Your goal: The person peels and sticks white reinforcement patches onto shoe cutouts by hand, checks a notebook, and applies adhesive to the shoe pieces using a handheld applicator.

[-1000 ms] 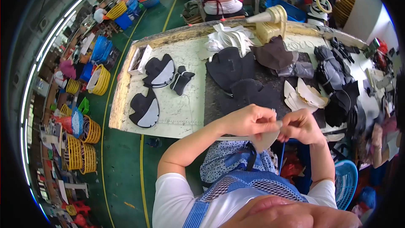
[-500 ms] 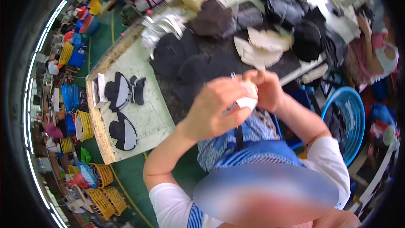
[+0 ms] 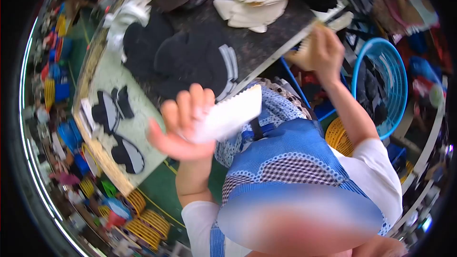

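Note:
My left hand (image 3: pixel 185 121) is turned palm up, its fingers curled around a white zigzag-edged piece (image 3: pixel 233 112), which is blurred by motion. Off to the right, over the table edge, my right hand (image 3: pixel 327 54) grips a cream-coloured piece with a zigzag edge (image 3: pixel 303 56). Dark fabric pieces (image 3: pixel 185 59) lie on the table beyond my left hand, with pale curved strips (image 3: pixel 230 69) at their right side. Further back is a stack of cream pieces (image 3: pixel 257 7).
Black-and-white shoe-upper pieces (image 3: pixel 127 153) lie on the pale table end (image 3: pixel 152 152) at left. White strips (image 3: pixel 126 21) are piled by the far edge. A blue basket (image 3: pixel 402 88) with dark pieces stands at right, near a yellow basket (image 3: pixel 337 135). Another person's arm shows at upper right.
My hands were together around a white piece and have now separated. My left hand moved left with the white piece; my right moved right with the cream piece. The view has shifted.

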`<state>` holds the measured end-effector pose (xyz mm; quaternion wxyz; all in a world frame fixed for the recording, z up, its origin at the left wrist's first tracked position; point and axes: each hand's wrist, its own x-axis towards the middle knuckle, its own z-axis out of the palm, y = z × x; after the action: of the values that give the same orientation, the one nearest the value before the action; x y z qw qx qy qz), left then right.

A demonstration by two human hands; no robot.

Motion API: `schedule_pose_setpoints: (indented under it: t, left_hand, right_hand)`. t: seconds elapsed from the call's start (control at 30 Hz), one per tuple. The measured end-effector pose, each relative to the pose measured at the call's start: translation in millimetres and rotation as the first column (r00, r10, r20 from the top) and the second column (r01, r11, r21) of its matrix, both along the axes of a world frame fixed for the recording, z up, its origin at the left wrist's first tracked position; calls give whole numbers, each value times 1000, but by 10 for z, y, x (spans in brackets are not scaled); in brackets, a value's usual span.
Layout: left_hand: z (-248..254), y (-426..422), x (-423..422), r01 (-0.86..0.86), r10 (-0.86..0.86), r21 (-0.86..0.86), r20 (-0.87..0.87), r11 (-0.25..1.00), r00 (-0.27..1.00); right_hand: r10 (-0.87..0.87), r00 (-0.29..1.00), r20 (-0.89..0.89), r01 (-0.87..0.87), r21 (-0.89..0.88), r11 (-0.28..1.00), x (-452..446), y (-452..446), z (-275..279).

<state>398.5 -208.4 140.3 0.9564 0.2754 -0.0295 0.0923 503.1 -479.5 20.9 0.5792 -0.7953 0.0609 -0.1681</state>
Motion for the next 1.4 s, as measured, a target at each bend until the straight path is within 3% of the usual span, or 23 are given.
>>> schedule_pose_setpoints:
  t: [0.07, 0.13, 0.2, 0.23, 0.27, 0.33, 0.37, 0.4, 0.47, 0.6, 0.8, 0.97, 1.07, 1.13, 1.4]
  left_hand:
    - [-107, 337, -24, 54, -72, -298, -47, 953, 996]
    - [-191, 478, -93, 87, -95, -199, -32, 976, 995]
    - [-218, 502, -130, 147, -147, -10, -76, 989, 986]
    - [-277, 466, -140, 166, -158, 98, -89, 981, 983]
    - [-266, 385, -131, 180, -161, 162, -124, 970, 979]
    - [-270, 352, -108, 169, -149, 174, -123, 970, 981]
    - [-241, 374, -99, 152, -139, 122, -106, 981, 985]
    - [-243, 407, -100, 142, -136, 93, -74, 985, 988]
    - [-258, 463, -121, 126, -125, 33, -8, 992, 992]
    - [-314, 462, -170, 98, -91, -90, 79, 991, 993]
    - [-376, 480, -141, 278, -197, -352, 249, 894, 948]
    - [-320, 534, -133, 266, -186, -398, 229, 878, 955]
    - [-361, 533, -144, 294, -198, -408, 262, 864, 945]
    - [-414, 520, -147, 330, -205, -388, 328, 861, 922]
    - [-513, 399, -182, 178, -99, -386, 217, 905, 971]
  right_hand:
    - [56, 970, -236, -165, -474, 865, -58, -679, -327]
    - [235, 966, -103, -229, -763, 605, -237, -872, -357]
    - [428, 890, -154, -447, -476, 758, -315, -406, 96]
    - [524, 824, -218, -553, -105, 826, -368, -157, 248]
    - [695, 695, -185, -689, 105, 717, -374, 40, 404]
    - [883, 458, -97, -860, 204, 468, -402, 477, 601]
    - [895, 412, -171, -847, 290, 446, -450, 713, 718]
    - [911, 282, -299, -823, 412, 390, -423, 865, 838]
    - [932, 26, -361, -739, 621, 261, -370, 1063, 882]
    - [954, 17, -299, -747, 630, 211, -437, 1213, 716]
    - [973, -37, -230, -682, 717, 144, -431, 1187, 711]
    - [981, -47, -186, -592, 796, 122, -447, 1215, 754]
    - [965, -64, -252, -651, 744, 151, -472, 1284, 738]
    - [971, -20, -240, -635, 753, 173, -490, 1322, 684]
    - [932, 211, -294, -510, 780, 362, -451, 1170, 665]
